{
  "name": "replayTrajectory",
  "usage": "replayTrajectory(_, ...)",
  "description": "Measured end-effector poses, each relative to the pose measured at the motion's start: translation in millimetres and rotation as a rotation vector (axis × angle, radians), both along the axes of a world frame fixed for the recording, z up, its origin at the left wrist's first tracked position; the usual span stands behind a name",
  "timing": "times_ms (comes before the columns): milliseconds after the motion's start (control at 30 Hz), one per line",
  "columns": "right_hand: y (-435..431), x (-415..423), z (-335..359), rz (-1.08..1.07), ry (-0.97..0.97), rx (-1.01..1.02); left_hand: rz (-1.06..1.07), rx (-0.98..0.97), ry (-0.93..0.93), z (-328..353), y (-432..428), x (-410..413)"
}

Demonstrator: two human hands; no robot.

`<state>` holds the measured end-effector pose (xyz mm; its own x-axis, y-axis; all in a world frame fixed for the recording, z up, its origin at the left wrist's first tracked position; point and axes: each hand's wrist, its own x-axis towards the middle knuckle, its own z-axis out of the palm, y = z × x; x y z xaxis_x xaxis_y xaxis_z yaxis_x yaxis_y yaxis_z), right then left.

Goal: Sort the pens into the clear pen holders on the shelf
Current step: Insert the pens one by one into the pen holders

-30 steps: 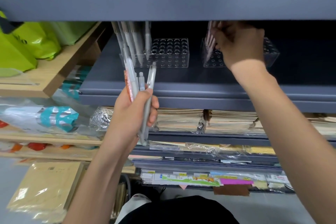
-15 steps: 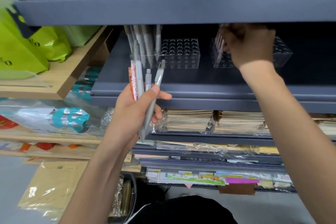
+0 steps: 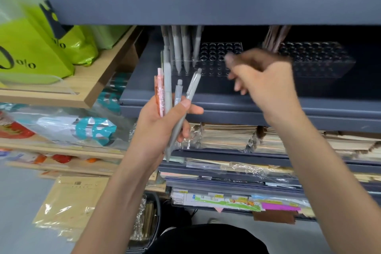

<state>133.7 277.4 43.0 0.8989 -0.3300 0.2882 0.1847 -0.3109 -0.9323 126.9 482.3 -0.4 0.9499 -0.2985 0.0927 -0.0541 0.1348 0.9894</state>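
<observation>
Pens fanned, probably for easy picking
Left hand clamps the pens; right hand, blurred, hovers near them, grip unclear.

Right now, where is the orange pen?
In the head view, the orange pen is the leftmost of the pens gripped in the left hand, just below the left-hand clear pen holder.
</observation>
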Motion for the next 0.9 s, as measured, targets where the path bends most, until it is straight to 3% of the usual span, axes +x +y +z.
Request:
replayTrajectory(300, 33.3, 4.0, -5.4, 0.289, 0.125, 0.151, 0.001, 0.013, -0.041, -0.4, -2.0, 1.4)
replayTrajectory(500, 28.5, 12.8, 2.1, 0.173, -0.006, 0.461, 0.024, 0.004, -0.006, -0.1, 3.6, 3.6)
replayTrajectory(667, 34.2, 10.9, -5.1, 0.354, 0.088, 0.327, 0.045, -0.027, -0.016, -1.5, 3.3, 5.8)
replayTrajectory(900, 18.3, 29.7, 9.1, 0.053, -0.266, 0.256, 0.15, -0.027, -0.011, -5.7, 11.2, 6.8)
